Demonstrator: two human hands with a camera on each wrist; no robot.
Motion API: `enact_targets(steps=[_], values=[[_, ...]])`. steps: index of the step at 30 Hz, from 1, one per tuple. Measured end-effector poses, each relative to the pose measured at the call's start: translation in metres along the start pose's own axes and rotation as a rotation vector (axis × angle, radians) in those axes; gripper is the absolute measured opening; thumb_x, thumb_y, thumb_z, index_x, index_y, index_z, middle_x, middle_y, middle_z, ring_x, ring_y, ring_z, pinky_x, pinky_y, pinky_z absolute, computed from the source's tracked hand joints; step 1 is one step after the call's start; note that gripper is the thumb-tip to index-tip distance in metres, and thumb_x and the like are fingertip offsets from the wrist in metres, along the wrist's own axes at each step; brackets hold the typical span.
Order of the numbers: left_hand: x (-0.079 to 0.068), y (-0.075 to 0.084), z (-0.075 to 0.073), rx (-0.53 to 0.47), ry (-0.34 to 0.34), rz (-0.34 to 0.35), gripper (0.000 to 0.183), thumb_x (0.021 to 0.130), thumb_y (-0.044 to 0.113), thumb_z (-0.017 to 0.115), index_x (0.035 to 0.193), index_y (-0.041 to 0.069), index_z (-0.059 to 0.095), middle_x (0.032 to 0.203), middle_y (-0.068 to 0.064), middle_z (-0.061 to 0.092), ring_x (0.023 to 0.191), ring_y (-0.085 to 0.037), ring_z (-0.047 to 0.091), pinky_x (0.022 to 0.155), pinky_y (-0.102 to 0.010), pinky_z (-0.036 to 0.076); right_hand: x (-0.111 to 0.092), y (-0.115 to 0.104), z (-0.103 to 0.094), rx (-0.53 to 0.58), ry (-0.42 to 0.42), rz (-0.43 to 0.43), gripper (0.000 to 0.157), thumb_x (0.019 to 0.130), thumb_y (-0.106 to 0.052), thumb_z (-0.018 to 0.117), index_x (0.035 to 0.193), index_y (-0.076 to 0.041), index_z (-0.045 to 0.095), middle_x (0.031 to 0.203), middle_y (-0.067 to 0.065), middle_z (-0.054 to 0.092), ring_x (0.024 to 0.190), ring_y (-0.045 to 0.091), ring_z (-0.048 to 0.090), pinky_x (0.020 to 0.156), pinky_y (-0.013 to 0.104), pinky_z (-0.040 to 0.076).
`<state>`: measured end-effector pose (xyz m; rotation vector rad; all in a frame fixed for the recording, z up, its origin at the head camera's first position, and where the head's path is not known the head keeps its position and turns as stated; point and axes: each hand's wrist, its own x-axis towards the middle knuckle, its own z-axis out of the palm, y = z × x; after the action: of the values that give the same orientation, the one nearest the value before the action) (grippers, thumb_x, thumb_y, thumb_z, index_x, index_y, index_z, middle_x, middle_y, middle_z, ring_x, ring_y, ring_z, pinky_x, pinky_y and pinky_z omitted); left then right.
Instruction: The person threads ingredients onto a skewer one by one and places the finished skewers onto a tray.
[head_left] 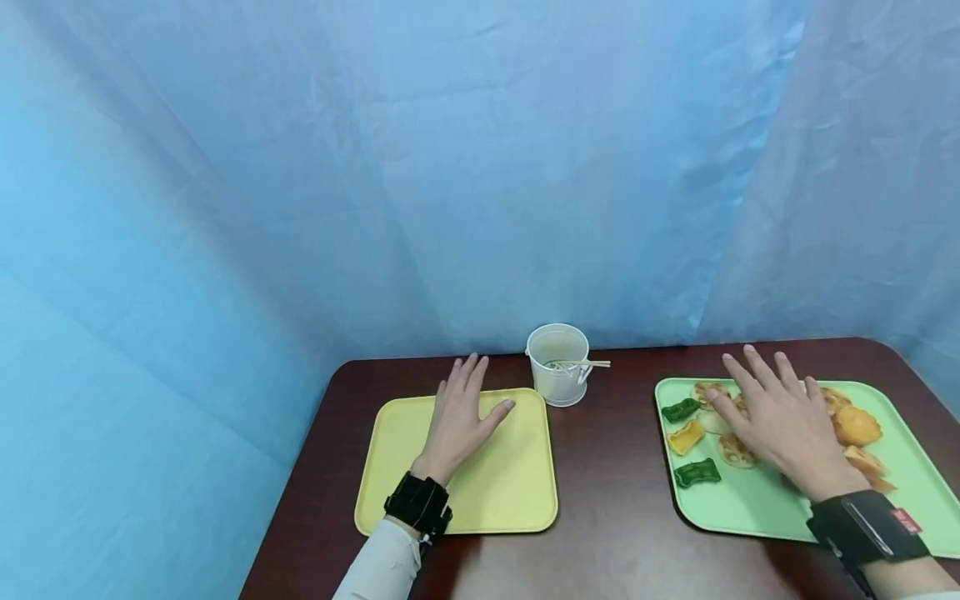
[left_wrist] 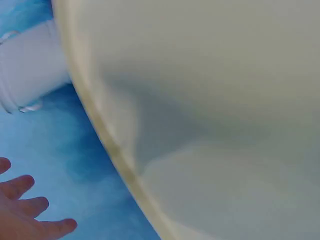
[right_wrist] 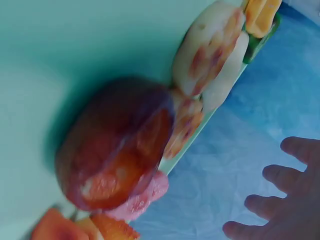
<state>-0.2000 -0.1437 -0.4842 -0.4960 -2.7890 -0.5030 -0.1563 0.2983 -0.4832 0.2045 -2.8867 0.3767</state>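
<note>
My left hand (head_left: pixel 461 425) hovers over the yellow tray (head_left: pixel 517 492), fingers straight and thumb spread, holding nothing. On the right, my right hand (head_left: pixel 791 429) is spread above the green tray (head_left: pixel 750 508) and its food pieces, also holding nothing. Green pepper pieces (head_left: pixel 697 472), a yellow pepper piece (head_left: pixel 686 437) and browned round slices (head_left: pixel 735 451) lie along that tray's left side. A golden rounded piece (head_left: pixel 857 426) sits right of the hand. The right wrist view shows a dark reddish-brown rounded piece (right_wrist: pixel 115 145) and a pink piece (right_wrist: pixel 142 200), both largely hidden in the head view.
Between the trays, toward the back, stands a small white bucket (head_left: pixel 558 383) with thin sticks (head_left: pixel 596 363) leaning over its rim. Both trays rest on a dark brown table (head_left: pixel 607 500). A blue curtain (head_left: pixel 487 183) hangs behind the table and on its left.
</note>
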Motion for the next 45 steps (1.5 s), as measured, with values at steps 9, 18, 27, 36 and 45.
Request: enact_targets(steps=[9, 18, 27, 36, 45], values=[[0.016, 0.039, -0.023, -0.202, 0.131, 0.198, 0.068, 0.091, 0.047, 0.06, 0.145, 0.011, 0.044, 0.15, -0.006, 0.038, 0.139, -0.021, 0.03, 0.107, -0.043, 0.033, -0.011, -0.021, -0.002, 0.039, -0.018, -0.029, 0.075, 0.096, -0.055, 0.044, 0.152, -0.007, 0.032, 0.157, 0.022, 0.015, 0.14, 0.048, 0.0, 0.096, 0.076, 0.01], [0.029, 0.07, -0.027, -0.382, 0.271, 0.324, 0.041, 0.084, 0.033, 0.072, 0.12, 0.014, 0.068, 0.12, 0.001, 0.06, 0.113, -0.012, 0.053, 0.091, -0.031, 0.045, -0.017, -0.041, 0.001, 0.054, 0.014, -0.074, 0.076, 0.092, -0.058, 0.049, 0.147, -0.006, 0.041, 0.157, 0.021, 0.02, 0.139, 0.048, 0.009, 0.093, 0.076, 0.016], [0.029, 0.083, -0.025, -0.59, 0.27, 0.231, 0.018, 0.084, 0.021, 0.074, 0.1, 0.013, 0.077, 0.1, 0.006, 0.067, 0.094, -0.008, 0.061, 0.073, -0.027, 0.051, -0.017, -0.042, 0.003, 0.052, 0.051, -0.088, 0.074, 0.091, -0.058, 0.051, 0.142, -0.003, 0.048, 0.153, 0.024, 0.026, 0.131, 0.054, 0.026, 0.093, 0.074, 0.021], [0.027, 0.098, -0.052, -0.608, 0.426, 0.323, 0.008, 0.08, 0.004, 0.074, 0.087, 0.001, 0.076, 0.089, -0.007, 0.068, 0.086, -0.017, 0.064, 0.069, -0.026, 0.053, -0.02, -0.043, 0.003, 0.109, 0.035, -0.085, 0.075, 0.091, -0.057, 0.052, 0.141, -0.001, 0.048, 0.155, 0.023, 0.022, 0.129, 0.052, 0.032, 0.093, 0.068, 0.029], [0.025, 0.077, -0.06, -0.667, 0.485, 0.372, 0.013, 0.087, 0.012, 0.07, 0.094, 0.004, 0.076, 0.092, -0.002, 0.07, 0.089, -0.011, 0.064, 0.073, -0.023, 0.053, -0.022, -0.046, -0.003, 0.137, 0.023, -0.064, 0.072, 0.091, -0.055, 0.054, 0.141, -0.005, 0.048, 0.156, 0.02, 0.023, 0.123, 0.052, 0.037, 0.084, 0.068, 0.035]])
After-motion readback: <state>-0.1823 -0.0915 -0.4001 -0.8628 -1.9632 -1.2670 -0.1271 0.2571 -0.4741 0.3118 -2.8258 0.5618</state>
